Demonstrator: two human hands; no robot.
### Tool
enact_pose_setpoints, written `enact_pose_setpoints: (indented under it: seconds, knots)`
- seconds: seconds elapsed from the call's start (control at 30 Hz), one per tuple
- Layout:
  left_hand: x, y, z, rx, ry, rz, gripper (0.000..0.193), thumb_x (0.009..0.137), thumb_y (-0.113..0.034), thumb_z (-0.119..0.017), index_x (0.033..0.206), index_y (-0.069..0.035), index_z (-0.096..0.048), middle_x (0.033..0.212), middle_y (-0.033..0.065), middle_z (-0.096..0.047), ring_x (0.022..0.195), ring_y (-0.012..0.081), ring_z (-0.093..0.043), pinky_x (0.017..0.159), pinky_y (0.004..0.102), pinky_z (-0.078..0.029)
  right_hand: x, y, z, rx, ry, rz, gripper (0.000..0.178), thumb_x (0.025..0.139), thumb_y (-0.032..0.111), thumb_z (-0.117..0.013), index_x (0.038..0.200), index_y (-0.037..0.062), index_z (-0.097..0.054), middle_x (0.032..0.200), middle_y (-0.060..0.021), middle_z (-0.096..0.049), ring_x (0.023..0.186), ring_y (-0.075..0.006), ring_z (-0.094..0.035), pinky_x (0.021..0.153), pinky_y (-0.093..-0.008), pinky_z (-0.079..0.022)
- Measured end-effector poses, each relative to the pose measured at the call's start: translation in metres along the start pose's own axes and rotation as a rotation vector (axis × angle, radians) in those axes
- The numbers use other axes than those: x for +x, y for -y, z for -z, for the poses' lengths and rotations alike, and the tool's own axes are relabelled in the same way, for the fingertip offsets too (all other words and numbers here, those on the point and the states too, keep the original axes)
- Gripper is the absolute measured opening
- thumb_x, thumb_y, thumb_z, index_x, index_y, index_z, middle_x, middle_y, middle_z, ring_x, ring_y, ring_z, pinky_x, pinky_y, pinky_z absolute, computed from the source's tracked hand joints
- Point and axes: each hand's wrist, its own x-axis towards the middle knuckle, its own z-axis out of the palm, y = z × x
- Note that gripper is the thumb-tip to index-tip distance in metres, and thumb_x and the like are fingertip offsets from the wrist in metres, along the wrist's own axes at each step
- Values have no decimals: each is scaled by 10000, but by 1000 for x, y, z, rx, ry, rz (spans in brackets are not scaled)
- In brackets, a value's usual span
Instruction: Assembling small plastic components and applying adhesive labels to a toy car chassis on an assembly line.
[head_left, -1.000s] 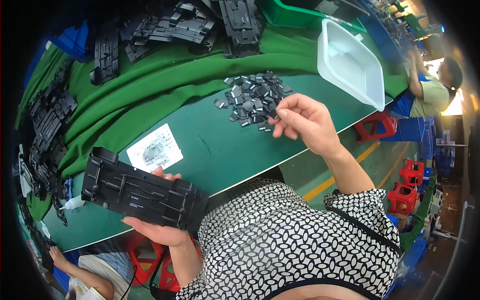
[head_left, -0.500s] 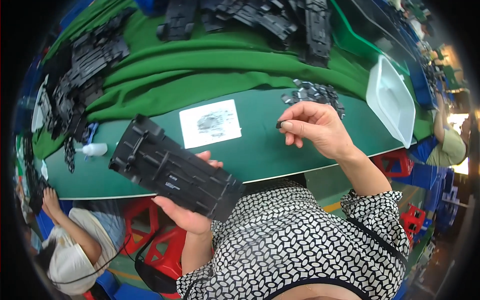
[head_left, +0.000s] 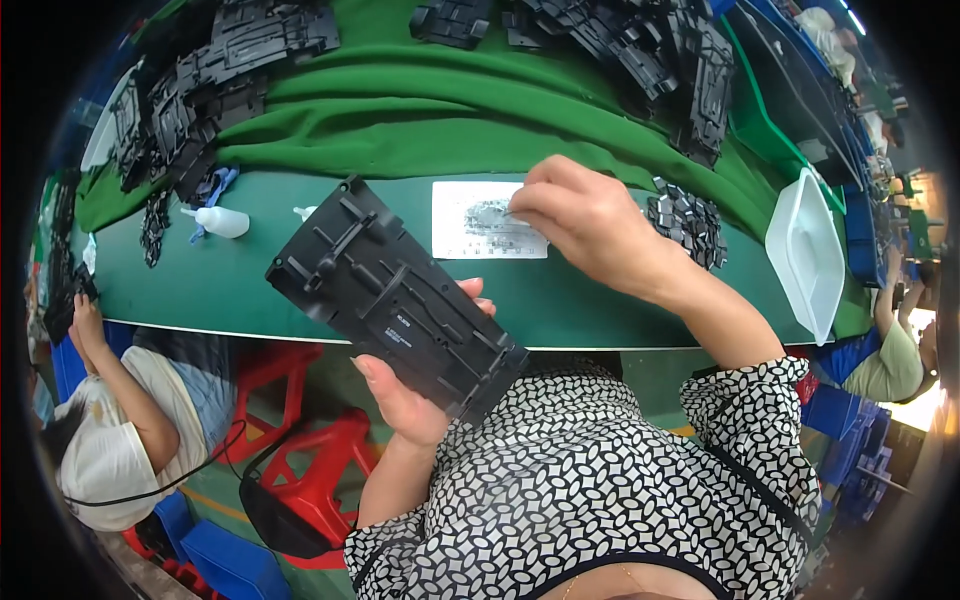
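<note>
My left hand (head_left: 408,405) grips a long black plastic tray-like part (head_left: 400,300), fingers on one edge and thumb on the other. The part is tilted, its ribbed face turned up. My right hand (head_left: 580,220) is pinched over a white sheet (head_left: 455,225), its fingertips at the grey, smeared patch. The fingers mostly hide a small black piece, which showed clearly half a second ago. To the right of that hand lies a pile of small black pieces (head_left: 690,225).
A white squeeze bottle (head_left: 222,222) lies left on the green table (head_left: 170,290). Black plastic parts (head_left: 255,45) are heaped on green cloth (head_left: 400,140) at the back. A white tub (head_left: 808,255) stands at the right. Another person (head_left: 130,420) works at the far left.
My right hand has moved left from beside the black pile to the sheet, with the small black piece. The view has shifted; my left hand still holds the black part.
</note>
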Motion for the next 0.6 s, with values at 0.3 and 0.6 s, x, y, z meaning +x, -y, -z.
enact_pose_setpoints:
  seconds: [0.3,0.6]
  knots:
    - [3,-5,0,47,-2,-11,885,850,-707,-183,1324,31,-302,1211,243,-469,1022,290,-553,906,467,-440,1,-3,-1,-212,67,231,190,717,23,-582,905,-3,-576,851,-119,-538,744,-290,-559,646,-378,-472]
    - [4,-4,-3,42,-27,-7,882,851,-705,-183,1320,32,-306,1195,237,-481,1016,286,-557,900,459,-447,9,3,0,90,132,-359,102,775,92,-629,801,-4,-607,753,-98,-551,626,-183,-532,559,-293,-436]
